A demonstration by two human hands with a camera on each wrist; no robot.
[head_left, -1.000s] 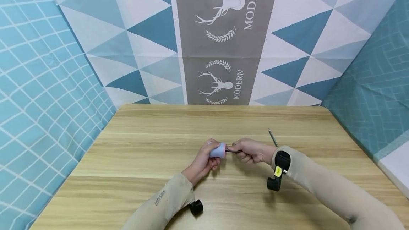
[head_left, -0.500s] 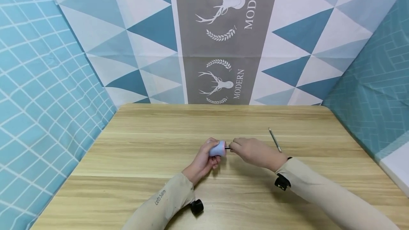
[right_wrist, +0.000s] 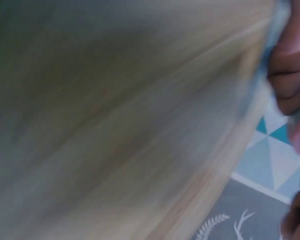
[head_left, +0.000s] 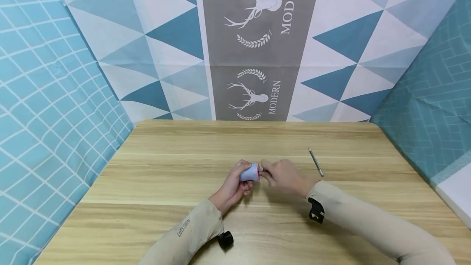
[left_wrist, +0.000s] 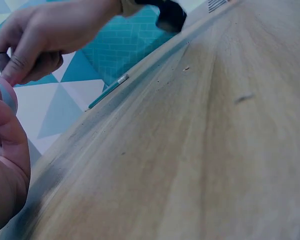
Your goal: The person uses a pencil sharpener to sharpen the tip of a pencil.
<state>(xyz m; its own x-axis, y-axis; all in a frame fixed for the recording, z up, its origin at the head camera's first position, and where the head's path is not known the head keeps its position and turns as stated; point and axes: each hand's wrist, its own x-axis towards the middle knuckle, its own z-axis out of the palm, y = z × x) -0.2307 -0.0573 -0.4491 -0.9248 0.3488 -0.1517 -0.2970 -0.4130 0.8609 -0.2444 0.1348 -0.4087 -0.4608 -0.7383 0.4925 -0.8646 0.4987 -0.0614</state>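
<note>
Near the middle of the table, my left hand (head_left: 235, 181) grips a small light-blue cylinder (head_left: 250, 172) with a pink rim, its open end facing right. A thin dark rod (head_left: 260, 171) sticks out of that end, and my right hand (head_left: 284, 175) pinches it close to the rim. My fingers hide most of the rod, and its kind cannot be told. The left wrist view catches the pink-edged cylinder (left_wrist: 9, 95) at its left border, below the right hand (left_wrist: 55, 37). In the right wrist view, blurred fingers (right_wrist: 290, 75) show at the right border.
A dark green pencil (head_left: 315, 162) lies on the wooden table (head_left: 176, 142) behind my right forearm. Small specks (left_wrist: 244, 98) dot the tabletop. Patterned cloth walls (head_left: 250, 52) rise at the back and sides. A white surface (head_left: 454, 191) stands along the right edge.
My right hand has turned over and back at the rod, from fingers underneath to the back of the hand up, and now sits closer to the rim. The left hand and cylinder barely moved.
</note>
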